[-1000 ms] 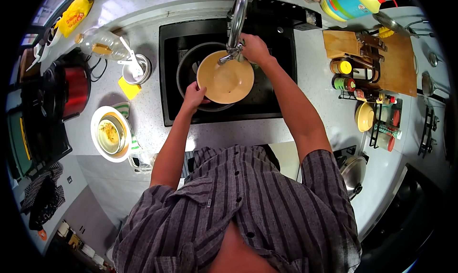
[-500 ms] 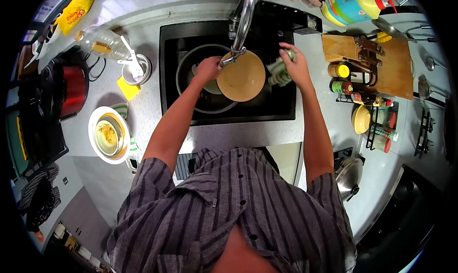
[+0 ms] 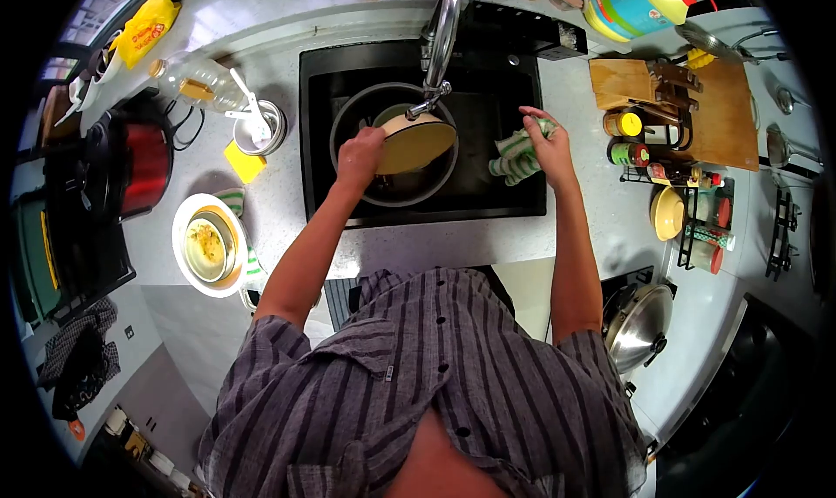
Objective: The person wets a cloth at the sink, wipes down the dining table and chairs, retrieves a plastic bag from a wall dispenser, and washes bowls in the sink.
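My left hand (image 3: 360, 157) grips the edge of a cream bowl (image 3: 420, 147), which is tilted under the chrome faucet (image 3: 444, 50). Beneath the bowl, a large round dark pan (image 3: 348, 119) sits in the left part of the black sink (image 3: 488, 204); what lies inside the pan is partly hidden. My right hand (image 3: 551, 150) holds a green-and-white striped cloth (image 3: 517, 158) over the right side of the sink, with the cloth hanging down from its fingers.
Left of the sink are stacked bowls (image 3: 185, 259), a yellow sponge (image 3: 245, 162), a metal cup with spoons (image 3: 277, 131) and a plastic bottle (image 3: 202, 78). A knife block (image 3: 623, 82), jars (image 3: 623, 124) and a cutting board (image 3: 730, 119) stand on the right.
My left hand moved from the bowl's lower left to its upper left edge, and the bowl has tipped. My right hand left the faucet and came right with the striped cloth.
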